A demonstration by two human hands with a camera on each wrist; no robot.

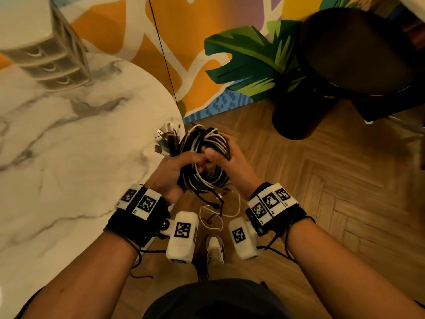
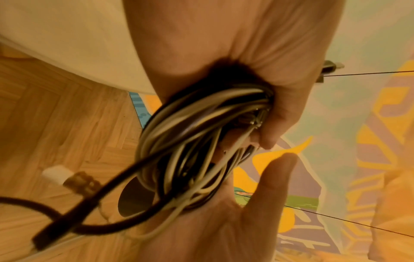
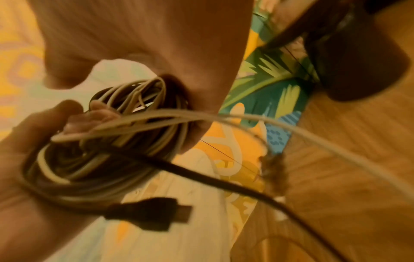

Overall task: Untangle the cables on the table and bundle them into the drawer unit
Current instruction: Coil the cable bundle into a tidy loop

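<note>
Both hands held the coiled cables off the counter's edge, the drawer unit away at eleven o'clock.

The left hand [image 1: 177, 171] was curled round the cable coil [image 1: 204, 157] from nine o'clock and the right hand [image 1: 226, 157] wrapped it from three o'clock, thumbs meeting on top. The coil hung in the air just past the marble counter [image 1: 69, 157] rim, its plug ends [image 1: 166, 139] fanned toward eleven o'clock and loose tails [image 1: 213, 210] dangling at six o'clock toward the floor. The drawer unit [image 1: 50, 63] stood well apart on the counter, on the left hand's side, so that hand seemed nearer for the carry.
</note>
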